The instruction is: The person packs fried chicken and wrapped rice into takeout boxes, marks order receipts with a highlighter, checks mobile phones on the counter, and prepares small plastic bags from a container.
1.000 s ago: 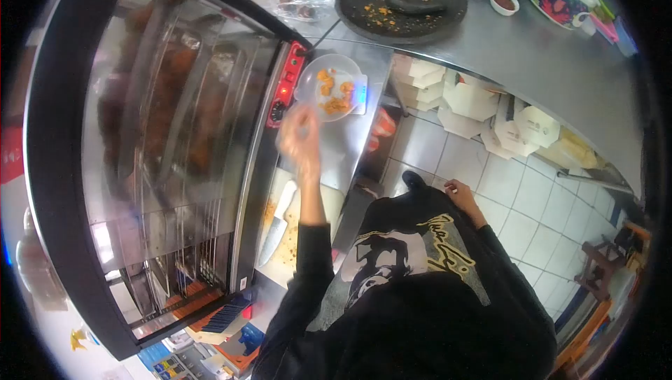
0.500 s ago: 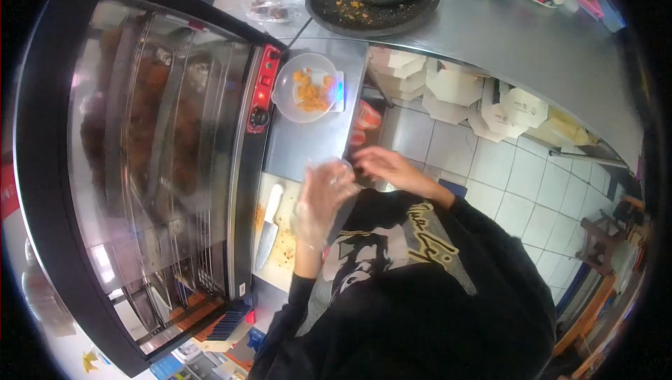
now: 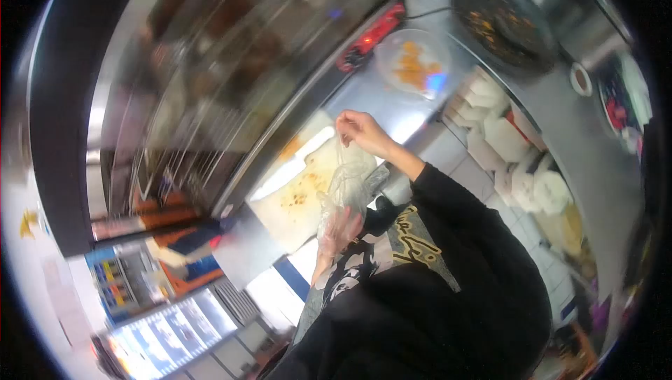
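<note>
My right hand (image 3: 357, 131) is closed in a pinch over the cutting board's near edge, holding the upper end of thin clear plastic (image 3: 348, 180). Whether this plastic is a glove or a bag, I cannot tell. It hangs down to my left hand (image 3: 339, 231), which is covered in clear plastic close to my shirt; motion blurs its fingers. Beside the hands lies a pale cutting board (image 3: 280, 222) with brown-orange crumbs. A knife (image 3: 294, 159) rests along its far side, blurred.
A clear bowl (image 3: 383, 54) of orange-brown pieces stands on the counter by the glass-fronted cabinet's red control panel (image 3: 371, 36). A dark stone mortar (image 3: 483, 2) sits at the back right. White cartons (image 3: 504, 138) are stacked below the right counter.
The view has turned and shifted toward the cutting board. My right hand has moved out over the board's edge and now holds the clear plastic, stretched up from my left hand.
</note>
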`<state>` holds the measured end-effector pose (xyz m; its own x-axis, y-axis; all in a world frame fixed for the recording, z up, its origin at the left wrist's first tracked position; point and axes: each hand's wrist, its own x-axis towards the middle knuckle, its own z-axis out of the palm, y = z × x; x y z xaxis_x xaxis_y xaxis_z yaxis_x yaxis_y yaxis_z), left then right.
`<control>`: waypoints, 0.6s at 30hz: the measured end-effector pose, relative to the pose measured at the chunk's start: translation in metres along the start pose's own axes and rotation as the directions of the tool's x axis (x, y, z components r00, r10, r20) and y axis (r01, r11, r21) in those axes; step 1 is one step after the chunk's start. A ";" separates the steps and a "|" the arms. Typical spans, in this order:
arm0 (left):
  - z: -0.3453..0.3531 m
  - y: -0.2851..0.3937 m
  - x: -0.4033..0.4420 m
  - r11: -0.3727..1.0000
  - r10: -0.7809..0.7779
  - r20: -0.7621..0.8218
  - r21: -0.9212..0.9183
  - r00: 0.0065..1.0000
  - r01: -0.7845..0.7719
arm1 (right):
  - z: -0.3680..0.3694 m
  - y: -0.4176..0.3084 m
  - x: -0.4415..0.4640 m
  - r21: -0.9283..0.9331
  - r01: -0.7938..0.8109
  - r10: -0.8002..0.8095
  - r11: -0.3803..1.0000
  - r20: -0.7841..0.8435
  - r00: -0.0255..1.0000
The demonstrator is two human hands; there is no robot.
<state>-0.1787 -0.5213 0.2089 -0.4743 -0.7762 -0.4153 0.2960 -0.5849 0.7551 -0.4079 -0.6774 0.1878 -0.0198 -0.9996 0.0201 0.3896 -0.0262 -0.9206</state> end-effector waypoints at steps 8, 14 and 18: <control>-0.053 0.004 -0.031 0.783 0.175 -0.276 -0.543 0.945 -0.304 | 0.068 0.078 0.068 -0.713 0.690 0.132 -0.122 0.678 0.723; -0.096 0.006 -0.009 0.673 0.151 -0.311 -0.663 0.938 -0.328 | 0.077 0.059 0.077 -0.621 0.776 0.091 0.114 0.784 0.614; -0.120 0.022 0.052 0.401 0.207 -0.319 -0.834 0.925 -0.378 | 0.103 0.021 0.036 -0.760 0.633 0.302 0.147 0.644 0.703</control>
<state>-0.0971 -0.6024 0.1426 -0.1127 -0.9139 -0.3900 0.9898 -0.1377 0.0365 -0.3058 -0.7153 0.2093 0.6966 -0.7174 -0.0125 -0.6551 -0.6289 -0.4187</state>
